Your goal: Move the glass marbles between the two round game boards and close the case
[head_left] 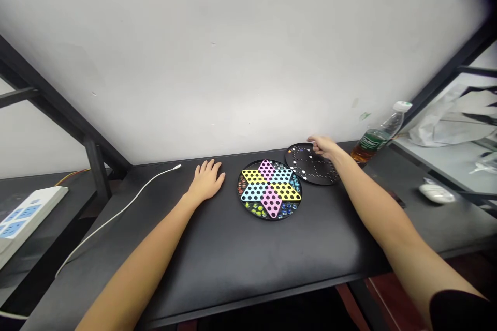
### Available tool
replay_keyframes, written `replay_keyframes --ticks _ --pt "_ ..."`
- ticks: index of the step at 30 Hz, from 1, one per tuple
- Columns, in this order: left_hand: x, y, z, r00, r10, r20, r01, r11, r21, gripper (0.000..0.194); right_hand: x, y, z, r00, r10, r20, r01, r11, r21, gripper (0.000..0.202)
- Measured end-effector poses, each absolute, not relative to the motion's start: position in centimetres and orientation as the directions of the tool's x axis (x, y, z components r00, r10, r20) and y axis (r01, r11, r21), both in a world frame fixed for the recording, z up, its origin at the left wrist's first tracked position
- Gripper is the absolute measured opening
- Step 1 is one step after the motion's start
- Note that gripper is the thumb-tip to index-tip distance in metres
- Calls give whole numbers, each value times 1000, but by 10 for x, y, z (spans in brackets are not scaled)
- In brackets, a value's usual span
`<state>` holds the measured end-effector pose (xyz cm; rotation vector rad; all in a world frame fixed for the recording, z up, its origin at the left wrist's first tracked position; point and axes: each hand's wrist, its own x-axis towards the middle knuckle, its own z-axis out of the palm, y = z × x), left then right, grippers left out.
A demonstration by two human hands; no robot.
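My left hand [207, 180] lies flat on the dark tabletop with its fingers spread, left of a round Chinese checkers board [267, 186] and not touching it. That board has a star of pink, yellow and light blue points, with coloured marbles in the black gaps around it. Over a second round black board [324, 176] at the back right is my right hand [323, 146]. Its fingers are curled in, with one digit pointing left; what they hold, if anything, is hidden. A few small white, orange and blue pieces sit on this black board.
A plastic bottle [373, 140] with amber liquid stands right of the black board. Farther right lie a white mouse [438, 193] and a white plastic bag [438, 119]. At left are a white cable [128, 204] and a power strip [31, 217]. A wall [248, 62] backs the table.
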<state>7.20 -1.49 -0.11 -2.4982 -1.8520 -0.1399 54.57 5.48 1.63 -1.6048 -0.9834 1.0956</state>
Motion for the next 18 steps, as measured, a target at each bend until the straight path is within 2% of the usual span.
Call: replay_keyframes --ticks 2,4,6,8,11,13,14,15,16,18 --pt "73 -15 0 286 954 89 957 -290 30 56 547 49 31 105 956 -274 -269 -238 -933 12" --pt "73 -16 0 283 955 83 958 -286 27 56 548 44 45 -14 963 -271 -506 -240 -829 11" --pt "73 -16 1 283 956 77 958 -286 26 57 544 40 55 -46 960 -277 -604 -248 -758 13" --pt "73 -16 0 285 955 78 957 -288 27 57 532 38 60 -17 948 -318 -587 -267 -764 17" --pt "71 -15 -2 288 953 91 956 -292 30 56 500 35 62 88 949 -303 -360 -253 -898 25" --pt "71 -15 -2 291 952 99 955 -295 33 56 470 32 62 147 975 -165 -51 -160 -986 29" --pt "71 -15 -2 291 952 100 955 -295 36 56 454 30 62 149 987 -61 151 -84 -985 32" --pt "71 -15 -2 290 952 99 955 -295 39 56 436 27 62 100 993 54 356 15 -934 35" --pt "71 -16 -1 291 952 95 954 -296 42 57 419 25 61 12 985 174 537 141 -832 38" --pt "72 -18 1 292 952 90 954 -297 45 57 385 22 59 -205 922 328 748 364 -555 41"
